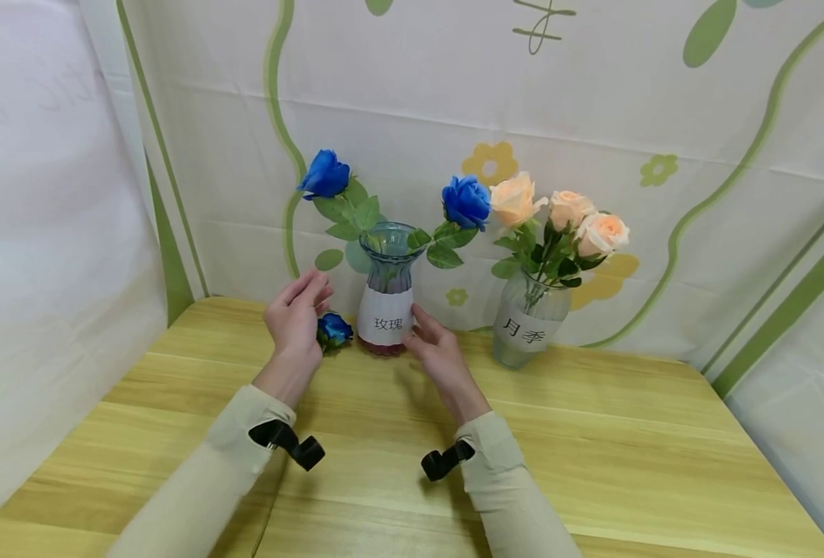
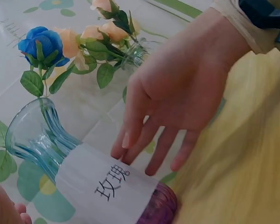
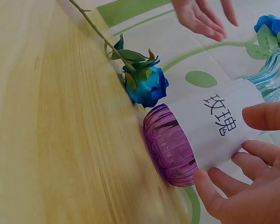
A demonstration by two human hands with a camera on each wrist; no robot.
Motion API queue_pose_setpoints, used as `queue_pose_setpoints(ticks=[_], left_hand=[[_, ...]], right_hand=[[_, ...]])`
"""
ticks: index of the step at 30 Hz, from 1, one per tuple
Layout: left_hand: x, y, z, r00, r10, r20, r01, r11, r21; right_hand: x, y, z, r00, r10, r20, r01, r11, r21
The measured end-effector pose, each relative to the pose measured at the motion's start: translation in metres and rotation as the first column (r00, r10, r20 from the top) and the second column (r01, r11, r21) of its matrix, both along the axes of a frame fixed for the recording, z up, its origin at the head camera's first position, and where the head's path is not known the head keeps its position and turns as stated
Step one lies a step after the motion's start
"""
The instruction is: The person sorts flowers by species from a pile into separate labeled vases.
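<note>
A blue-and-purple glass vase (image 1: 387,267) with a white paper label (image 3: 221,119) stands upright near the back of the table, holding two blue roses (image 1: 466,203) that lean to opposite sides. Beside the right of this vase is my right hand (image 1: 443,360), fingers spread and fingertips at the label; firm contact cannot be made out. My left hand (image 1: 296,318) is raised left of the vase, fingers loosely bent and holding nothing. Another blue rose (image 3: 147,84) lies on the table below it, its stem partly hidden by that hand in the head view.
To the right, a clear labelled vase (image 1: 532,318) holds peach roses (image 1: 570,209). Behind both vases hangs a white cloth (image 1: 398,116) with green and yellow patterns. The table (image 1: 593,449) has a wood-grain top, and another white cloth (image 1: 56,232) hangs at left.
</note>
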State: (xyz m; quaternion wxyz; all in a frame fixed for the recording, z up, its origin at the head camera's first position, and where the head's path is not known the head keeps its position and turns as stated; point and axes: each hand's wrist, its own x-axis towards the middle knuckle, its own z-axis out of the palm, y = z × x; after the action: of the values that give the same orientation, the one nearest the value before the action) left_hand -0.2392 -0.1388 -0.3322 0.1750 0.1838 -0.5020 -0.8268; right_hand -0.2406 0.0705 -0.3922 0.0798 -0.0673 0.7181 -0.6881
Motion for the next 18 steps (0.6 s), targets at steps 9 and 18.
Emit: queue_pose_setpoints(ticks=[9, 18], left_hand=[[0.027, -0.027, -0.020, 0.994, -0.039, 0.097, 0.048, 0.994, -0.093], [0.061, -0.056, -0.042, 0.958, -0.133, 0.252, 0.201, 0.942, -0.270]], right_hand=[[0.001, -0.001, 0.001, 1.000, 0.007, -0.010, -0.007, 1.000, -0.007], [0.002, 0.000, 0.002, 1.000, 0.002, -0.009, -0.002, 1.000, -0.012]])
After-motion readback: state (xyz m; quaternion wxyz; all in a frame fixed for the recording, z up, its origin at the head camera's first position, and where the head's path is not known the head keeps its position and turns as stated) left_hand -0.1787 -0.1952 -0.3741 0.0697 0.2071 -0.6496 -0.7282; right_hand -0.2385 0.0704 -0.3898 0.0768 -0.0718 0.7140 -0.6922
